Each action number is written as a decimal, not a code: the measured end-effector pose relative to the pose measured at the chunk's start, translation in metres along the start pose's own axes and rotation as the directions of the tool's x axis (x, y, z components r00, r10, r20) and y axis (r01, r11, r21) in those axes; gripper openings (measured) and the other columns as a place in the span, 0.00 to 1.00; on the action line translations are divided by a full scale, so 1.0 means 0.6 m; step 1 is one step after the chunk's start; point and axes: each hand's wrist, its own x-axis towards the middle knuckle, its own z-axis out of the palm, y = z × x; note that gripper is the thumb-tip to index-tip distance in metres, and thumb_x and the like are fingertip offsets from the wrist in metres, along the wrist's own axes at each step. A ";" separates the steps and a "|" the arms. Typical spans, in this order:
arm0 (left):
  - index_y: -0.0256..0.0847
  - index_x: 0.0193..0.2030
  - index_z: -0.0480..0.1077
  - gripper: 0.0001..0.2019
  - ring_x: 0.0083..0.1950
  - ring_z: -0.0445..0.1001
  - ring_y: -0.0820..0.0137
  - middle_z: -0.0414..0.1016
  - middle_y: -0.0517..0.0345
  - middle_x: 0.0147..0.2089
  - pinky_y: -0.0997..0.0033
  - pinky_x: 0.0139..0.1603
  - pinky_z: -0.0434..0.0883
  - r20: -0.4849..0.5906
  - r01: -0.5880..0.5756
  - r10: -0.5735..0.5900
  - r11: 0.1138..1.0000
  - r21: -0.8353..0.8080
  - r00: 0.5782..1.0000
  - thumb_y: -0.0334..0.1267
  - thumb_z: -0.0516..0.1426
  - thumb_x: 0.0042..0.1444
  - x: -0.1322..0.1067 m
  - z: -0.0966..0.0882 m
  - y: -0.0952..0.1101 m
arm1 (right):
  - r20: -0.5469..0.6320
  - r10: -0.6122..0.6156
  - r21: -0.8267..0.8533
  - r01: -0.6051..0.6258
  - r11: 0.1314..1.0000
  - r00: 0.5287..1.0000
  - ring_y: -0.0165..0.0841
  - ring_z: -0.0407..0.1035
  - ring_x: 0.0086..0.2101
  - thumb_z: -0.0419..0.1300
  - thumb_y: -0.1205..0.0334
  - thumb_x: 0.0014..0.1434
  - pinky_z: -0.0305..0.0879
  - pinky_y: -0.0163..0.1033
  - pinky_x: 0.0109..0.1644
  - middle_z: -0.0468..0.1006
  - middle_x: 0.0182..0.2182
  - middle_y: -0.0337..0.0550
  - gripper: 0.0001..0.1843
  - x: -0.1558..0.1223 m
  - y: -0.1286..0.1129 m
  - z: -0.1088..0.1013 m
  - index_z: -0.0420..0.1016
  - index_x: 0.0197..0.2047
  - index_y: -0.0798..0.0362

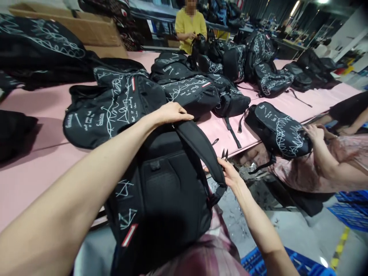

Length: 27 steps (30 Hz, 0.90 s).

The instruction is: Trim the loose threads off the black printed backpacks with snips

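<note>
A black backpack (172, 188) lies across my lap with its back panel facing up. White scribbles and a small red-and-white tag show along its left side. My left hand (173, 113) grips the upper end of its padded shoulder strap (201, 145). Lower down, my right hand (230, 173) has its fingers closed round the strap's outer edge. The dark blades of small thread snips (224, 155) stick up from that same hand; their grip is hidden in it.
Several black backpacks with white scribbles, one a printed backpack (115, 111), cover the pink table (51, 161). At right, a co-worker's hand (315, 136) rests on another backpack (283, 130). A person in yellow (191, 27) stands across the table. A cardboard box (94, 30) is at back left.
</note>
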 end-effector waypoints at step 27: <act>0.36 0.32 0.74 0.16 0.29 0.71 0.68 0.74 0.59 0.25 0.76 0.26 0.62 -0.686 0.272 -0.257 0.958 -0.089 0.681 0.47 0.53 0.52 -0.377 -0.181 -0.155 | -0.238 -0.003 -0.020 -0.001 1.000 0.971 0.39 0.76 0.34 0.68 0.56 0.43 0.74 0.33 0.33 0.81 0.32 0.52 0.19 0.004 0.018 0.001 0.77 0.37 0.59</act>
